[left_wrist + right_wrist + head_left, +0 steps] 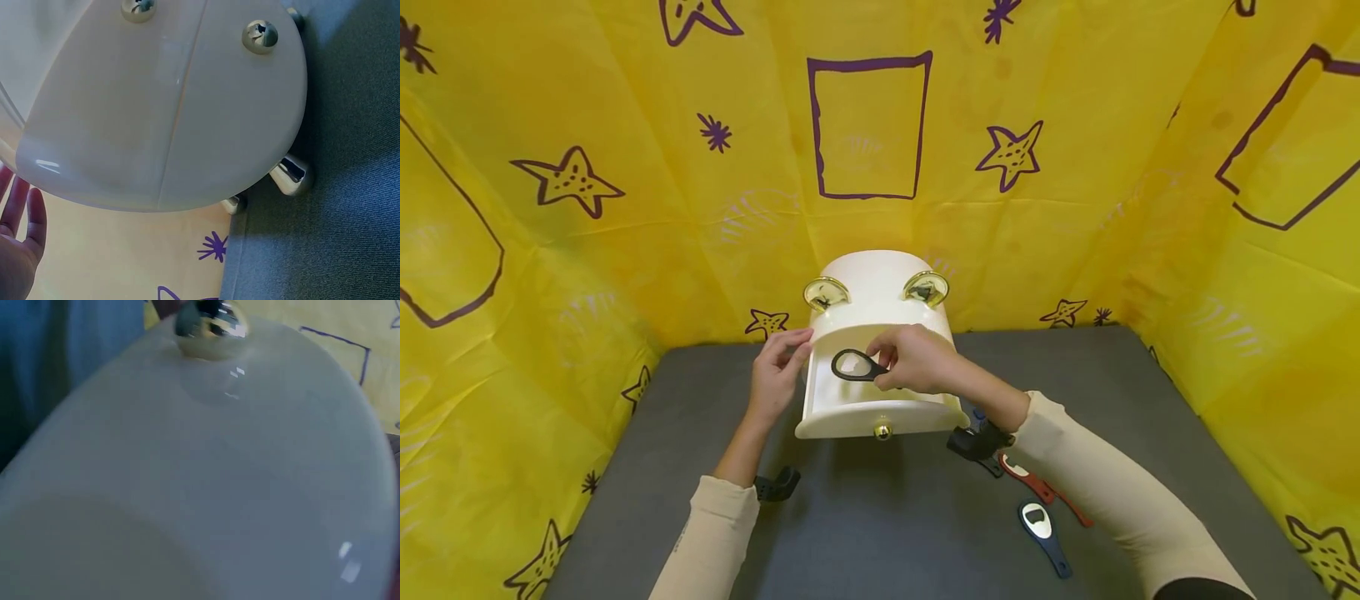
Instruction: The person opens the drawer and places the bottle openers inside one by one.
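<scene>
A glossy white box (872, 275) with two round gold ornaments stands at the back of the table, its drawer (850, 422) pulled out. Over the drawer, my right hand (917, 358) pinches a black bottle opener (837, 371) by its handle, the wide ring end pointing left. My left hand (775, 375) touches the box's left front edge with its fingertips, the fingers extended. In the left wrist view that hand (19, 250) shows at the lower left. The white drawer front and its gold knob (212, 328) fill the right wrist view, where the right hand's grip is hidden.
Right of the box, partly behind the right forearm, lie a dark blue bottle opener (1039, 529), a red one (1026, 477) and other pieces on the grey tabletop (880, 533). Yellow cloth walls (760, 167) with purple drawings close in the back and sides.
</scene>
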Demonstrator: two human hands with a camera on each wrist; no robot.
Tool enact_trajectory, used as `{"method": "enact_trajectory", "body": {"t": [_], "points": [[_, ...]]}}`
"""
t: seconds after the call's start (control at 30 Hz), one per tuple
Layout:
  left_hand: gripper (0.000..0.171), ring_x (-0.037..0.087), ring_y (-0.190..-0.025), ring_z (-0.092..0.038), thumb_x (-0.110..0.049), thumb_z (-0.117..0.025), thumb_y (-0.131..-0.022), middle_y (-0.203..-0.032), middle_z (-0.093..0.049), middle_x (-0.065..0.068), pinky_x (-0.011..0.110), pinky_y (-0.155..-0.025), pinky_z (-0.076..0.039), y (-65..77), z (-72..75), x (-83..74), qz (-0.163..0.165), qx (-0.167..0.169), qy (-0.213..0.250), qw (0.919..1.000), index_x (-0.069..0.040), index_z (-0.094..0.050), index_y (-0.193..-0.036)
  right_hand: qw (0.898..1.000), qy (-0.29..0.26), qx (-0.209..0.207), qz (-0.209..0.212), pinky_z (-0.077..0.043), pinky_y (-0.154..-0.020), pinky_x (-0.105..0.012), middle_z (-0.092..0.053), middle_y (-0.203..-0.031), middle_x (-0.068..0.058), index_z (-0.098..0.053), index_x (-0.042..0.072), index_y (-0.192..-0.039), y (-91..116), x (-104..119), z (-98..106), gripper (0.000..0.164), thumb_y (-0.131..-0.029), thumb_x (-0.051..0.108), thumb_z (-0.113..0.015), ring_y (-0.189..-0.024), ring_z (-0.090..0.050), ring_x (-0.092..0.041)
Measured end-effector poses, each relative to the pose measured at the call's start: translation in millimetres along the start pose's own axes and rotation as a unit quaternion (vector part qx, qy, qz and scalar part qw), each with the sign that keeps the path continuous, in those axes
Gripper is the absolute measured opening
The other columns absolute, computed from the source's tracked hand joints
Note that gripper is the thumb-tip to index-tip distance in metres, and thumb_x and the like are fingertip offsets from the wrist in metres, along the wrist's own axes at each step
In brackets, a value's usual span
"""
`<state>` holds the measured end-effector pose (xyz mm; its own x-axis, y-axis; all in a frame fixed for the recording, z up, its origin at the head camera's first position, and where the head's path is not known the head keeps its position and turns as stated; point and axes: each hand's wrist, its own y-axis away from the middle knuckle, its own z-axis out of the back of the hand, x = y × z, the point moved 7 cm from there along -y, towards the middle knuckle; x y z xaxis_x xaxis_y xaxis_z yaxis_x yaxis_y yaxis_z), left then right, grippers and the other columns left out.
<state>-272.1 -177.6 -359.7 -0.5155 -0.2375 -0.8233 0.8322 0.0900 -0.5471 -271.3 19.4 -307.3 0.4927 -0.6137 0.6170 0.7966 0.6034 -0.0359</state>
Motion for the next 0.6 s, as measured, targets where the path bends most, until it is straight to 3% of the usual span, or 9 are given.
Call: {"method": "enact_trajectory", "body": {"t": [0.17,0.27,0.4,0.6], "points": [[0.021,-0.003,-0.098,-0.053,0.009,-0.062,-0.089,-0.111,-0.059,0.029,0.008,-0.071,-0.047,-0.7,0.3,1.6,0.001,0.000,0.001,1.0000,0.016,-0.064,-0.108,0.999,0.037,0.026,-0.026,-0.046,-0.068,-0.020,-0.069,-0.082,-0.003,-0.072,0.004,-0.105,-13.7,-0.9,-20.2,0.032,-0.074,0.008,-0.075,-0.074,-0.058,-0.010],[0.021,-0.003,-0.097,-0.053,0.009,-0.061,-0.089,-0.109,-0.062,0.020,0.008,-0.070,-0.047,-0.7,1.3,3.3,0.002,-0.004,0.007,1.0000,0.018,-0.063,-0.108,0.998,0.038,0.031,-0.043,-0.046,-0.067,-0.019,-0.070,-0.083,-0.004,-0.071,0.004,-0.105,-21.3,-2.9,-29.2,0.031,-0.075,0.009,-0.075,-0.073,-0.058,-0.010],[0.022,-0.004,-0.098,-0.053,0.009,-0.061,-0.089,-0.109,-0.062,0.017,0.007,-0.070,-0.046,-0.3,0.8,5.1,0.002,-0.003,0.012,0.9999,0.018,-0.062,-0.109,0.998,-0.015,0.034,-0.048,-0.048,-0.063,-0.018,-0.074,-0.085,-0.008,-0.067,0.000,-0.110,-25.7,-4.1,-35.8,0.033,-0.081,0.012,-0.076,-0.068,-0.061,-0.008],[0.022,-0.004,-0.097,-0.052,0.008,-0.062,-0.089,-0.112,-0.058,0.032,0.007,-0.070,-0.046,-0.1,-0.3,6.5,-0.002,-0.001,0.010,1.0000,0.017,-0.064,-0.109,0.995,-0.098,0.028,-0.014,-0.049,-0.067,-0.020,-0.073,-0.091,-0.009,-0.067,0.000,-0.111,-16.2,-7.4,-21.1,0.027,-0.089,0.017,-0.070,-0.074,-0.062,-0.011]]}}
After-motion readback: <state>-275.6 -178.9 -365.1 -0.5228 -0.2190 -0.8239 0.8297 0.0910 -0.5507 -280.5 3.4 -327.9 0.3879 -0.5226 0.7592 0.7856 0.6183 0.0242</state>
